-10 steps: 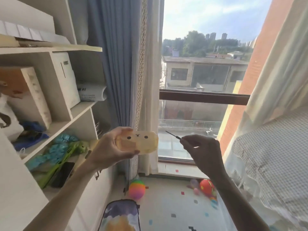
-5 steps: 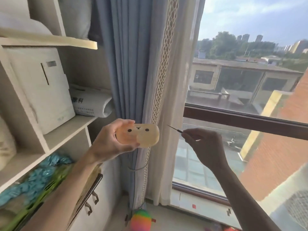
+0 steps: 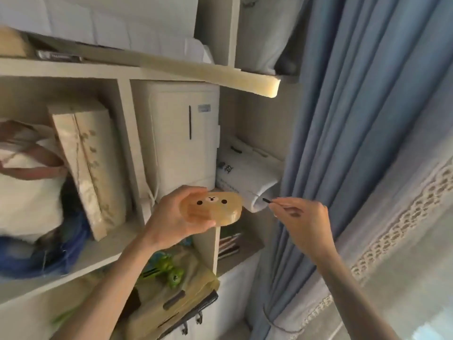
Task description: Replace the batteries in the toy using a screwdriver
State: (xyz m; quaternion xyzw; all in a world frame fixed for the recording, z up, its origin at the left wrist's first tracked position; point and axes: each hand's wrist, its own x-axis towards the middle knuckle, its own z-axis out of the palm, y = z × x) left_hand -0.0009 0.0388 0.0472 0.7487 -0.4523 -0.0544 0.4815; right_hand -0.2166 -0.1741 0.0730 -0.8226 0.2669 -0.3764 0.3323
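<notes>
1. While both arms are raised in front of the shelf [image 3: 103, 253], the left hand [image 3: 171, 217] grips the toy [image 3: 212, 209], a small tan block with a bear face, thumb under it and fingers curled over the near end.
2. The toy is in mid-air, face toward the camera, clear of the shelf and of the blue curtain [image 3: 343, 143] to the right.
3. The right hand [image 3: 302, 217] is closed in a pinch on a thin screwdriver [image 3: 267, 200]; its dark shaft points left toward the toy, near it but apart.
4. Step in hand, as I judge it: the start. Tool and toy are both held, but the tip is not on the toy.
5. No battery cover or screw shows on the visible face; it is probably on the hidden side.
6. Next move calls for turning the toy over in the left hand to find the screw, then seating the tip squarely.
7. No spare batteries are visible.
</notes>
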